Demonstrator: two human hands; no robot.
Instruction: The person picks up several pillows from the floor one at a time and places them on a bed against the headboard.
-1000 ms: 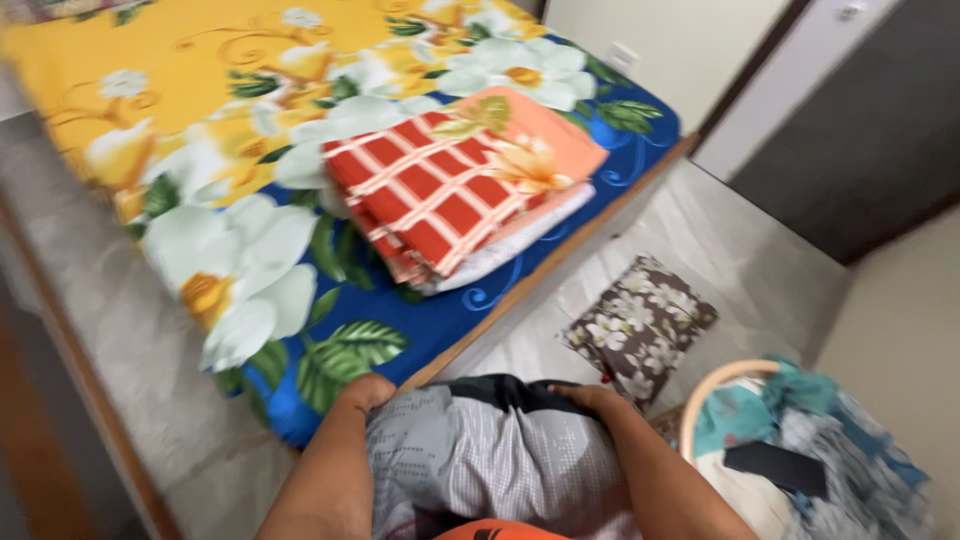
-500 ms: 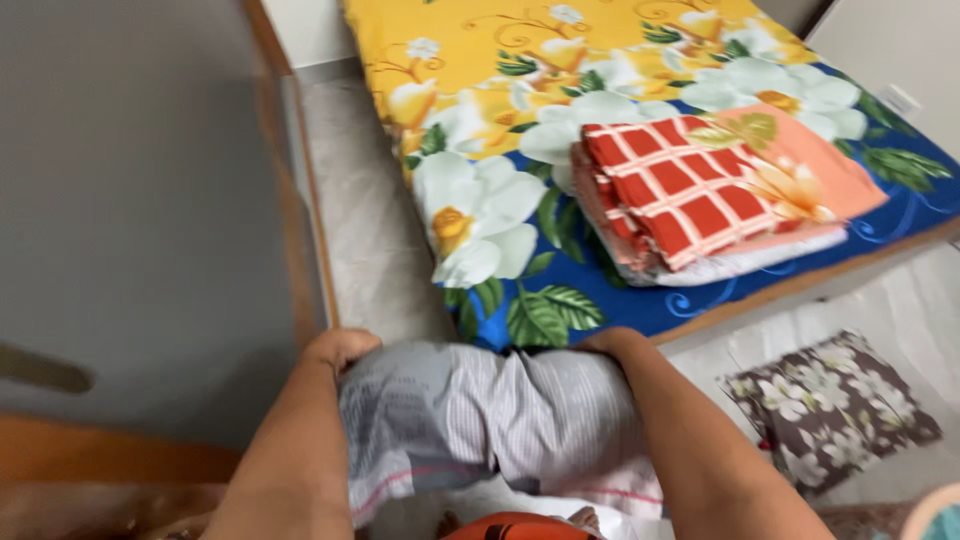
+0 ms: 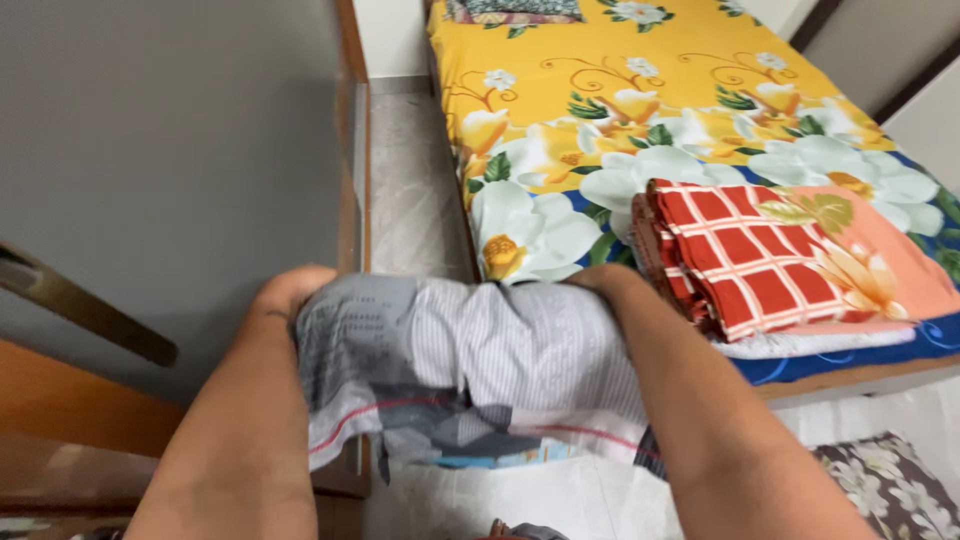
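1. The view looks down from a head-worn camera at a person's two bare forearms, reaching forward and pressing a bundle of folded clothes [image 3: 470, 365] between them.

2. The left hand [image 3: 290, 292] curls over the bundle's left end, with its fingers hidden behind the fabric. The right hand [image 3: 608, 285] curls over the right end in the same way. The hands are set apart, one at each end, and both are clamped on the clothes.

3. The bundle is grey and white, finely striped and checked, with a thin red line across its lower part and a darker piece tucked in. It is held in the air, in front of the person's chest, resting on no surface.

4. Just left of the bundle stands a grey cupboard door [image 3: 170, 170] with a wooden edge and a dark, slanted bar handle [image 3: 85, 305].

5. Behind and to the right is a bed [image 3: 620, 60] covered by a yellow and blue sheet with large white flowers. A folded stack of red-checked and peach floral linen [image 3: 790, 255] lies near its right foot edge, well apart from the hands.

6. A dark floral cushion [image 3: 895, 485] lies on the pale floor at lower right.

7. As for progress, the clothes look already folded and gathered, and they are lifted. They have not yet been set down anywhere, so that part appears to remain.
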